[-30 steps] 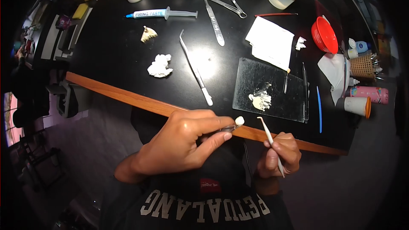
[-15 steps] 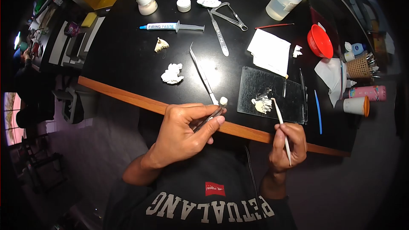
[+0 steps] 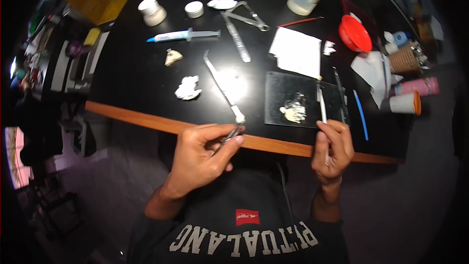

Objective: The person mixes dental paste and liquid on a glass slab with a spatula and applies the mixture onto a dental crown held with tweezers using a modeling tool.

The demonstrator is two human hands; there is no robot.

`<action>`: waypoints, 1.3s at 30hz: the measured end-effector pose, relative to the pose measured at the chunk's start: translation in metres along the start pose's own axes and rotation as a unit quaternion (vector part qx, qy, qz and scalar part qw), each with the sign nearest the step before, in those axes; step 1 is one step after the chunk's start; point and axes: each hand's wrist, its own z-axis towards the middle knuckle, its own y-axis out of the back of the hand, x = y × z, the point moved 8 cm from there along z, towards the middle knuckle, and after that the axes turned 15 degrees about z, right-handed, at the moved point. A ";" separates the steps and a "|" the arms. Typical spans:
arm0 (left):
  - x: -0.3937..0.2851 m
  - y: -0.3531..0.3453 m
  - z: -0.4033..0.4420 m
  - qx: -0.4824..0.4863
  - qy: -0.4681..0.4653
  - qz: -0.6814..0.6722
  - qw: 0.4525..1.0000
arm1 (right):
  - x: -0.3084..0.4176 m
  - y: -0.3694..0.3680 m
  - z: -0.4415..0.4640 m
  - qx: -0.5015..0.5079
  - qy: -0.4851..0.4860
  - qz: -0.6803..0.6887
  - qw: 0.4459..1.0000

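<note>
My left hand [image 3: 202, 154] pinches dark metal tweezers [image 3: 228, 138] over the table's wooden front edge. At their tip is a small whitish piece [image 3: 240, 118], which overlaps the handle end of a silver hooked tool [image 3: 221, 84] lying on the table. Between the fingers and thumb of my right hand [image 3: 333, 150] is a slim white tool [image 3: 323, 110], its upper end over the right part of a dark glass slab [image 3: 278, 90]. Cream paste [image 3: 294, 112] is smeared on the slab, left of that tool. The tool's tip is blurred.
Crumpled white tissue [image 3: 188, 88], a paste syringe [image 3: 183, 35], a beige piece [image 3: 173, 57] and jars [image 3: 152, 12] lie left. Folded white paper [image 3: 295, 51] is behind the slab. A red bowl [image 3: 355, 34], blue stick [image 3: 360, 115] and cup [image 3: 404, 103] stand or lie right.
My left hand has moved left with the tweezers and the whitish piece. My right hand has gone right and up, bringing the white tool over the slab. The camera view has shifted too.
</note>
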 end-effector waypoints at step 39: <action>0.032 0.066 -0.013 0.063 0.060 -0.181 0.980 | 0.048 -0.155 0.084 0.109 -0.003 -0.118 0.987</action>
